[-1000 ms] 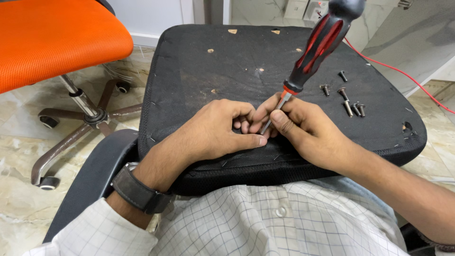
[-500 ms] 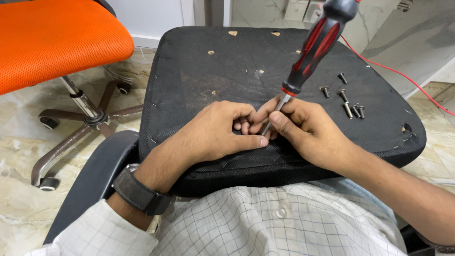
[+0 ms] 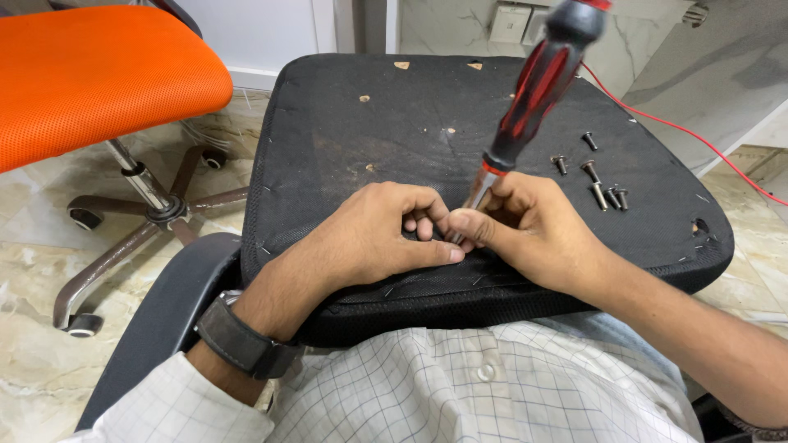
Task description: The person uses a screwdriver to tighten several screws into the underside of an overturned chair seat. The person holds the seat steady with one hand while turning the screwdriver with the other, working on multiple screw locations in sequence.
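A black upturned chair seat point(image 3: 394, 115) lies across my lap. My right hand point(image 3: 533, 230) grips the metal shaft of a red-and-black screwdriver point(image 3: 538, 90), whose handle tilts up and to the right. The tip is hidden between my fingers near the seat's front edge. My left hand point(image 3: 369, 238) rests on the seat beside it, fingers curled and touching the shaft's lower end. Whatever lies under the fingertips cannot be seen. A dark watch point(image 3: 242, 340) is on my left wrist.
Several loose dark screws point(image 3: 595, 176) lie on the seat to the right of my hands. An orange office chair point(image 3: 98, 90) with a wheeled base point(image 3: 156, 209) stands to the left. A red wire point(image 3: 689, 131) runs along the right. The floor is beige marble tile.
The screwdriver handle has swung slightly, and looks blurred from motion. Both hands stay in the same spot on the seat.
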